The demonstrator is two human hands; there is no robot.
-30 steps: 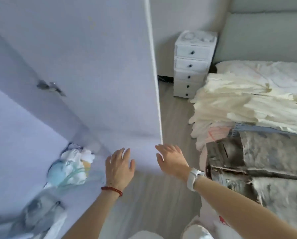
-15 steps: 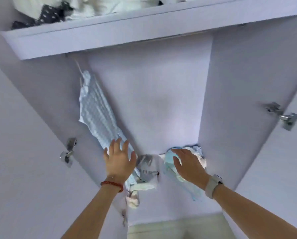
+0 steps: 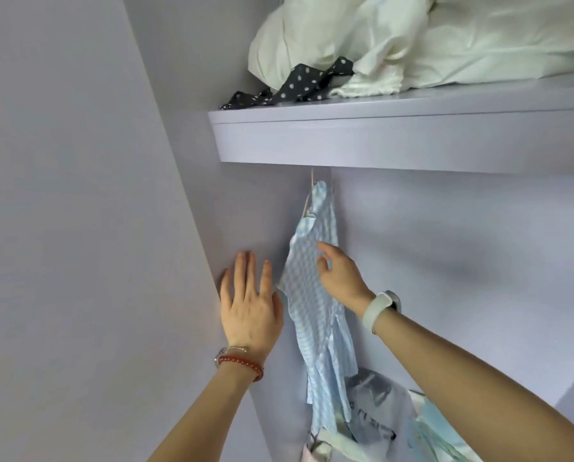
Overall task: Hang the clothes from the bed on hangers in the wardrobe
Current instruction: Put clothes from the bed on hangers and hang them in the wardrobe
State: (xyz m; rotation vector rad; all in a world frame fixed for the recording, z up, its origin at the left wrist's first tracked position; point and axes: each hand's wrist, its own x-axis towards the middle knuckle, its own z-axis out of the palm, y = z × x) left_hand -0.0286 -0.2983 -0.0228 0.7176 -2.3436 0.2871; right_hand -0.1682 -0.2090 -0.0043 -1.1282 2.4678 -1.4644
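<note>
Since half a second ago the view has tilted up, so the shelf (image 3: pixel 395 141) now sits lower in frame and the blue checked shirt (image 3: pixel 312 295) hangs nearer centre. The left hand (image 3: pixel 249 311) lies flat, fingers straight, against the wardrobe wall (image 3: pixel 239 211). The right hand (image 3: pixel 340 278) reaches to the shirt with fingers loosely bent, gripping nothing; no writing is readable.

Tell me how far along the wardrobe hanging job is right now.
Done: one blue checked shirt already hangs on a hanger under the shelf. In hand: nothing; the right hand reaches to that shirt, the left hand lies flat on the wardrobe wall. Left: the bed is out of view, so the remainder cannot be judged.
</note>
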